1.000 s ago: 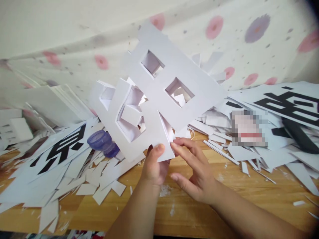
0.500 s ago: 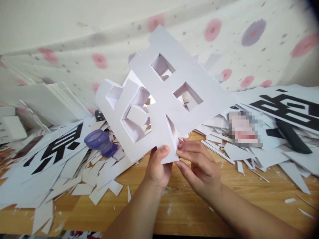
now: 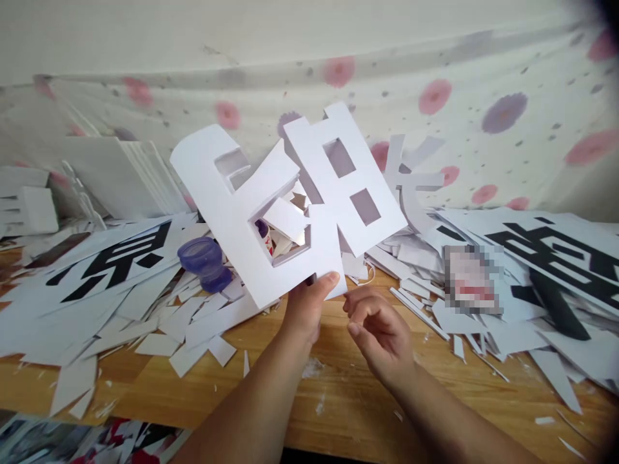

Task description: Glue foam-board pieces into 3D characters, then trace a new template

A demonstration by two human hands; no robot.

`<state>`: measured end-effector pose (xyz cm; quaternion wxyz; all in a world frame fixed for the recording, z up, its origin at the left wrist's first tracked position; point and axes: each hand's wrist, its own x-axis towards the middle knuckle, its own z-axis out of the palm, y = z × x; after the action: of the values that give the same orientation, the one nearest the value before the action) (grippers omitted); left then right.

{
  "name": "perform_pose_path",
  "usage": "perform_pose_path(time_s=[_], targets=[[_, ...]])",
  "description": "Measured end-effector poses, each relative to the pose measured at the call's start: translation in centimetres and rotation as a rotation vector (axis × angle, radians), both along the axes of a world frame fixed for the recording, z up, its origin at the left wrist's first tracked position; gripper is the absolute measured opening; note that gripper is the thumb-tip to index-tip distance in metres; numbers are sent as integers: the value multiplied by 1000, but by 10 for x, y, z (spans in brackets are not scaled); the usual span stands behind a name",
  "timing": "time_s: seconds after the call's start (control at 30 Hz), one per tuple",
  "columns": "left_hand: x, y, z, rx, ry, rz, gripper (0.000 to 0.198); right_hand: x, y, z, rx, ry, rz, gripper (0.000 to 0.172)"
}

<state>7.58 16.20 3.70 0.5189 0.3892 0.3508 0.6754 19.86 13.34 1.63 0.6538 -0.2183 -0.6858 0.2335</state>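
A white foam-board Chinese character (image 3: 358, 206) with cut-out windows and thick side walls is held up tilted over the table. My left hand (image 3: 309, 303) grips its lower end, thumb on the front face and fingers behind it. My right hand (image 3: 382, 335) is just right of that lower edge, with loosely curled fingers and nothing visible in them. Whether its fingertips touch the edge I cannot tell. Through the character's opening part of a small red-and-white item (image 3: 266, 241) shows.
Foam-board scraps (image 3: 178, 322) litter the wooden table (image 3: 333, 412). A purple cup-like container (image 3: 206, 263) stands left. Printed sheets with black characters (image 3: 120, 258) lie on both sides. Another white cut character (image 3: 411, 183) leans at the back, and a dark tool (image 3: 558, 303) lies right.
The white character has turned flatter toward me and sits lower relative to the wall. My right hand has come off its lower edge, its fingers curling. My left hand keeps its grip.
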Motion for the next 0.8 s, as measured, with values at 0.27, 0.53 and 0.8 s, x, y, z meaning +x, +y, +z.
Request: perform_pose_path(time_s=[0.27,0.53,0.8], targets=[[-6,13,-5,-5,-10,98,55,-10,-6,-5,73,-172,101,14],[-5,2,-1,-145,-94,-41,49,-2,-3,-1,107,-179,-342,18],[-1,-7,4,-102,-78,-315,44,-2,15,-13,93,-211,-445,71]])
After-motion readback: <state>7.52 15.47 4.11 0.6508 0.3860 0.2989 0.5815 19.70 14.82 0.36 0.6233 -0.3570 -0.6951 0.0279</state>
